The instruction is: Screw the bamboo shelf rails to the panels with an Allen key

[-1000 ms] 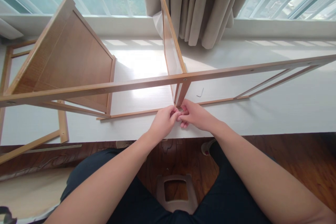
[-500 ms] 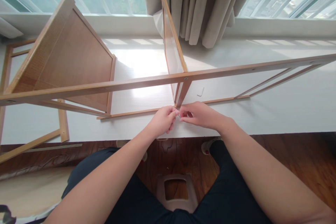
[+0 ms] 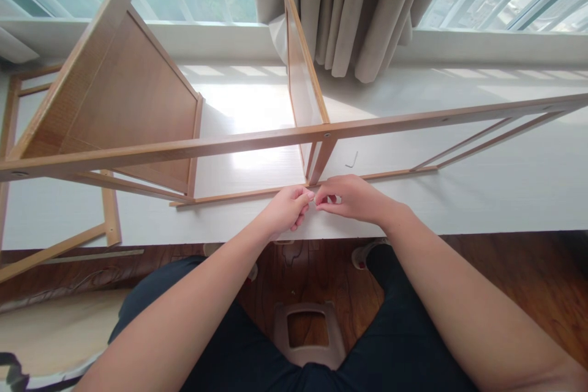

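The wooden frame (image 3: 229, 146) stands on the white worktop (image 3: 487, 202), its middle upright (image 3: 324, 158) ending just beyond the fingers. The left hand (image 3: 288, 208) is pinched narrow and the right hand (image 3: 353, 198) curls close beside it; whether either holds something small, I cannot tell. Fine fingertip work goes best with wrists steady, over the worktop, the hex key (image 3: 352, 161) within reach.
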### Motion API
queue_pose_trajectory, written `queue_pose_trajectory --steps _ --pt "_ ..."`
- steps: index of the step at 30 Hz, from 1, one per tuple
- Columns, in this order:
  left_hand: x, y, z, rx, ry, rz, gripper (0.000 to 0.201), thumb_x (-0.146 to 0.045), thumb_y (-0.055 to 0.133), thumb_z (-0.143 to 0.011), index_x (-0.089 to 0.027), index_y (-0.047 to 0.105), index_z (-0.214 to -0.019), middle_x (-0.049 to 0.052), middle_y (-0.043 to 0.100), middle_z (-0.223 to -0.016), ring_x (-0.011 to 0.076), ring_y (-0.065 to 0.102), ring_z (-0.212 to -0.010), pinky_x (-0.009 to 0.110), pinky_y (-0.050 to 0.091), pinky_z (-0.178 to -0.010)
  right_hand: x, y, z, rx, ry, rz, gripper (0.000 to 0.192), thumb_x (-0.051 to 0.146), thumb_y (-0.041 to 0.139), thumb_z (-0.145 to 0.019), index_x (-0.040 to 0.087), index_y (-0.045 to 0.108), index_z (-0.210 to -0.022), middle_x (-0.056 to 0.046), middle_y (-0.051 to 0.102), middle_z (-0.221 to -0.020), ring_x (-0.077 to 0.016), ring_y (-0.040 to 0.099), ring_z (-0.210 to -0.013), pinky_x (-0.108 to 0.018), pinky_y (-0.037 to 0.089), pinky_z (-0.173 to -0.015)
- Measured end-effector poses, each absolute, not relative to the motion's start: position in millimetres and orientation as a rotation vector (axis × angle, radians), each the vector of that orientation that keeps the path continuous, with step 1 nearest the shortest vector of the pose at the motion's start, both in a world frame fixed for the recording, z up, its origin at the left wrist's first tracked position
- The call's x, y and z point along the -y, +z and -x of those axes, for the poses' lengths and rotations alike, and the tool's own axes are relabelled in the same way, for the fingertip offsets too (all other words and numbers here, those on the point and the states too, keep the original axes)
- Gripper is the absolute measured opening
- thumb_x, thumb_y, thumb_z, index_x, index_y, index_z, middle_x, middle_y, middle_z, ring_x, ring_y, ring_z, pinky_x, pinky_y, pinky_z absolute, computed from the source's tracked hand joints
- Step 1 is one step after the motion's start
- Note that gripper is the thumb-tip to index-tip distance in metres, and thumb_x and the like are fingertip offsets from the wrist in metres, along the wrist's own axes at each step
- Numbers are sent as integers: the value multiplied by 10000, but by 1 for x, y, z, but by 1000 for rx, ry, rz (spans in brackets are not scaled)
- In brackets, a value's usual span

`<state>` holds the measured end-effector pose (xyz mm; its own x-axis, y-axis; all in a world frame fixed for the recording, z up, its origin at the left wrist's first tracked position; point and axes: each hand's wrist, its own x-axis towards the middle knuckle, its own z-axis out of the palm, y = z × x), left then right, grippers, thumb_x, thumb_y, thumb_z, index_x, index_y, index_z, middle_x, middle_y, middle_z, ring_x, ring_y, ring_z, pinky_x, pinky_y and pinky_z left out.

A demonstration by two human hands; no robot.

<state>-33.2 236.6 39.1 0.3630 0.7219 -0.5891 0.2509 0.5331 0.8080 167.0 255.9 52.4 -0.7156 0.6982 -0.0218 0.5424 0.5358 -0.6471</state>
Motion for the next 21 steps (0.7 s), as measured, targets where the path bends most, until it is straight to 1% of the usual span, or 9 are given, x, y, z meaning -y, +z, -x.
queue_pose_trajectory --steps 3,9,12,14,17,19,21 --pt "-236 40 32 -1206 392 -983 234 -318 495 -944 -192 448 -753 -68 415 -598 37 397 -388 146 298 -334 -257 52 -168 2545 926 1065 78 231 664 -909 197 708 -854 -7 695 -809 -146 584 -743 -265 378 -722" --pt "-232 42 31 -1180 427 -933 251 -362 491 -948 -200 432 -765 -72 403 -600 37 369 -383 149 275 -344 -256 51 -167 2504 973 1102 85 226 664 -899 176 680 -833 3 674 -774 -126 567 -710 -240 364 -683" --pt "-232 43 33 -1235 411 -963 198 -356 452 -951 -203 513 -842 -67 411 -606 58 383 -376 181 275 -337 -257 50 -167 2480 974 1141 102 247 674 -893 167 670 -828 7 654 -748 -117 546 -676 -235 357 -666" --pt "-234 44 36 -1277 404 -1016 221 -365 441 -948 -198 573 -886 -67 399 -588 69 379 -370 204 279 -348 -258 48 -167 2464 958 1193 116 264 672 -895 166 674 -834 1 645 -750 -122 542 -680 -239 355 -667" --pt "-236 46 43 -1367 543 -1205 309 -415 451 -952 -185 603 -813 -59 396 -556 71 384 -422 218 310 -436 -259 44 -166 2457 884 1250 108 266 680 -894 168 685 -848 -11 630 -758 -140 542 -721 -249 358 -688" --pt "-238 47 48 -1450 690 -1396 341 -418 462 -957 -177 611 -765 -40 458 -576 81 437 -518 227 343 -536 -260 42 -164 2462 833 1248 94 254 685 -893 169 690 -852 -15 619 -754 -153 537 -748 -256 363 -706" --pt "-239 47 51 -1512 777 -1583 341 -387 465 -964 -172 628 -755 -14 554 -657 104 507 -650 242 370 -635 -261 39 -162 2466 793 1216 91 244 687 -897 170 692 -844 -19 618 -750 -164 535 -770 -267 369 -724"
